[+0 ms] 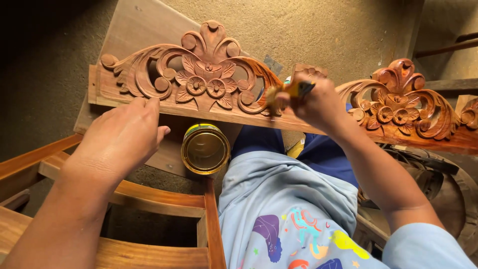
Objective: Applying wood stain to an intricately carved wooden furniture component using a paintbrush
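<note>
A long carved wooden panel [199,79] with flower and scroll motifs lies across my lap, glossy reddish brown. My left hand [122,137] rests flat on its lower edge at the left, fingers together, holding the panel steady. My right hand [313,102] is shut on a small paintbrush [289,91] with a yellow handle, its bristles touching the carved scroll just right of the central flowers. An open round tin [205,148] with a gold rim stands below the panel between my hands.
A second carved flower section [398,107] continues to the right. A wooden chair frame [164,199] sits at lower left. A flat board [134,30] lies under the panel on the concrete floor. My legs are in blue cloth.
</note>
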